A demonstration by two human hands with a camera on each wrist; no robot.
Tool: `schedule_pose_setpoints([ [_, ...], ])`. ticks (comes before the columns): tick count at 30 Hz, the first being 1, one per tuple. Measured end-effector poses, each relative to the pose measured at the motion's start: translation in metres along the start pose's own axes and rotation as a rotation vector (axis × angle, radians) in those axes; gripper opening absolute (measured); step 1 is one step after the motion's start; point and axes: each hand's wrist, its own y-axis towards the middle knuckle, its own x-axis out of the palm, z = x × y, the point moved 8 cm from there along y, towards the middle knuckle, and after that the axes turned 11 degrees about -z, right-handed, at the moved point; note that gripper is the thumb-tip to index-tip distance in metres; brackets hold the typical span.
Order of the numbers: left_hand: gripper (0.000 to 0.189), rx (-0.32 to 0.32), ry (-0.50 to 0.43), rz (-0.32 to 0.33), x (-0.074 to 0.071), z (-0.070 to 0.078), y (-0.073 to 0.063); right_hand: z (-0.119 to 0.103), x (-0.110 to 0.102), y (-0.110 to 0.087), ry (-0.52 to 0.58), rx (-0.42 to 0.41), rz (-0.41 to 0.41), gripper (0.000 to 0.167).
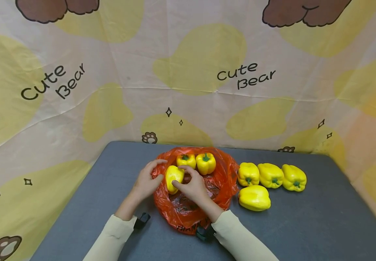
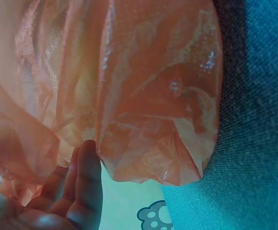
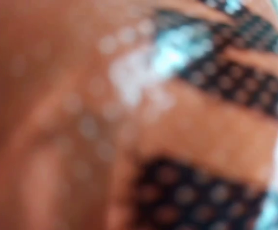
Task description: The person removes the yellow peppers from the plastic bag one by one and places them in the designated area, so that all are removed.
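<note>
A red plastic bag (image 1: 228, 197) stands wide-mouthed on the table with yellow bell peppers inside. Two of them, a pepper (image 1: 181, 160) and another (image 1: 206, 165), sit at its far side. My right hand (image 1: 194, 185) reaches into the mouth, thumb and forefinger curved on a third bell pepper (image 1: 173, 178) near the left rim. At that rim is my left hand (image 1: 148, 182), its thumb and fingers spread apart. In the left wrist view, the left fingers (image 2: 87, 187) extend along the bag's outer side (image 2: 153, 110). Blurred red film (image 3: 215, 129) with dark print fills the right wrist view.
Right of the bag, a row of yellow bell peppers (image 1: 271, 175) lies on the grey table (image 1: 325, 217), with one more pepper (image 1: 254, 198) in front. A patterned cloth (image 1: 191, 105) hangs behind the table. Dark wrist devices (image 1: 142, 220) sit beneath both wrists.
</note>
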Motion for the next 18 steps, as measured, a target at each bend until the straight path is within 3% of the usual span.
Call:
schedule_pose_setpoints([
  [18, 0.043, 0.0, 0.006, 0.004, -0.0006, 0.0004, -0.001, 0.0034, 0.0048, 0.0021, -0.015, 0.022, 0.045, 0.052],
])
